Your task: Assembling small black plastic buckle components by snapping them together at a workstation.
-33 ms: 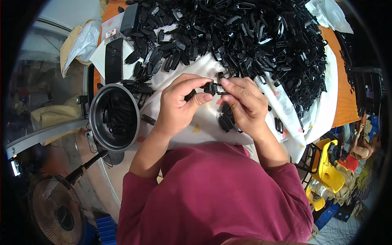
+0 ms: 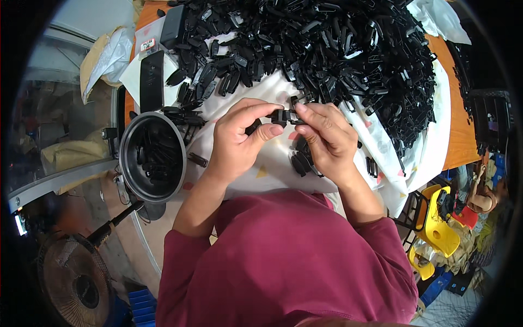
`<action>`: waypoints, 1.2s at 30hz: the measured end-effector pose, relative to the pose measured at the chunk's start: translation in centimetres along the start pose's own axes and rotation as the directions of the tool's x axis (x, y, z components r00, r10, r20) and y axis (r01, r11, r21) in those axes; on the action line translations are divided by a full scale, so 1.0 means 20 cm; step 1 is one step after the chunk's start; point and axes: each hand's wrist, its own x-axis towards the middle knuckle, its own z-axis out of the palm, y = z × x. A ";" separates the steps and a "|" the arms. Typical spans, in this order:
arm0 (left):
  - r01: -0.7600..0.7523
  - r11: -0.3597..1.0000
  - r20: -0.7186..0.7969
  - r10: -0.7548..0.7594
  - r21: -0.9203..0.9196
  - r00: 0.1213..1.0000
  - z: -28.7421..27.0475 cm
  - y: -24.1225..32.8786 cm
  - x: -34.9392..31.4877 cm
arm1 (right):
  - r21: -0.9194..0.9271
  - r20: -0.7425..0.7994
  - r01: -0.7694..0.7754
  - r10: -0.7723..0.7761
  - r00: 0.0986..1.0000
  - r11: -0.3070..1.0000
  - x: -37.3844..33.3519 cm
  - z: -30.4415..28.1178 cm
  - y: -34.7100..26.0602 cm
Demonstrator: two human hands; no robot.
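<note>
Over the white sheet, my left hand (image 2: 238, 133) pinches a small black plastic part (image 2: 281, 116) between thumb and forefinger. My right hand (image 2: 332, 139) meets it from the other side, its thumb and forefinger closed on the part's right end. Whether this is one part or two joined together, I cannot tell. Just past my hands spreads a large heap of black plastic parts (image 2: 305, 43), long and narrow in shape. A few more loose black parts (image 2: 301, 161) lie beside my right wrist, partly hidden by it.
A round dark bowl (image 2: 126, 163) holding several black parts stands left of my left forearm. Behind it lies a black phone-like slab (image 2: 152, 80) on a white box. The sheet (image 2: 261, 163) covers an orange table (image 2: 460, 125). A fan (image 2: 81, 289) stands lower left; yellow chairs (image 2: 440, 229) are at right.
</note>
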 end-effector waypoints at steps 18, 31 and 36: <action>0.503 0.598 0.055 -0.609 -0.623 0.791 0.15 -0.14 -0.19 | 0.251 0.163 -0.714 0.699 0.696 0.653 -0.21 0.16 -0.05; 0.320 0.483 -0.086 -0.647 -0.815 0.757 0.17 -0.30 -0.13 | 0.574 0.338 -0.763 0.763 0.551 0.296 -0.11 0.29 0.09; 0.242 0.559 -0.128 -0.542 -0.793 0.831 0.17 -0.30 -0.16 | 0.624 0.310 -0.670 0.660 0.684 0.402 -0.14 0.26 0.07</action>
